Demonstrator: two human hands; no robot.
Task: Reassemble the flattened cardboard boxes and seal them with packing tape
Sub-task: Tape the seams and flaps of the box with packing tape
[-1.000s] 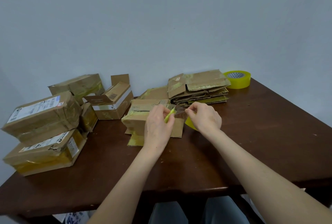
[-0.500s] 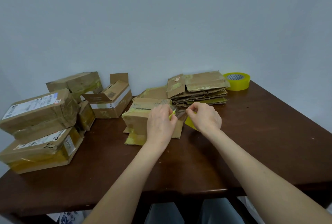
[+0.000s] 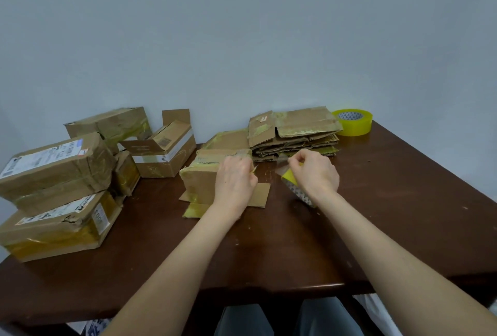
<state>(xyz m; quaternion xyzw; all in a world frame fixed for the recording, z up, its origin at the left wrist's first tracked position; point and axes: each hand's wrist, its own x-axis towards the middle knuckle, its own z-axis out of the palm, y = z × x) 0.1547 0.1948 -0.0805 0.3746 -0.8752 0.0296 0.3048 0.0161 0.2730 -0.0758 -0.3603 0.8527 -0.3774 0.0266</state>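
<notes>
2 bare hands work at mid-table. The left hand [image 3: 235, 178] lies on the right end of a brown box [image 3: 200, 182], fingers curled under. A yellow sliver shows at the fingertips, too small to name, and I cannot tell whether the hand pinches anything. The box sits in the middle of the dark wooden table [image 3: 390, 214], old yellowed tape on its edges, loose flaps lying flat at its near side. The right hand [image 3: 316, 174], just right of the box, grips a roll of tape [image 3: 291, 183], yellow with a patterned core. Thumb and forefinger are pressed together above the roll. A clear strip of tape [image 3: 279, 159] runs between the 2 hands, hard to trace against the cardboard. Behind the hands is a pile of flat boxes [image 3: 295, 133], several sheets deep. A second roll [image 3: 352, 121] stands beside the pile at the far right corner of the table. At the left edge, 2 sealed boxes [image 3: 53, 171] with shipping labels sit one on the other. A taped box [image 3: 113, 123] stands behind them near the wall. An open box [image 3: 164, 152] with 1 flap upright sits between that group and the centre box.
</notes>
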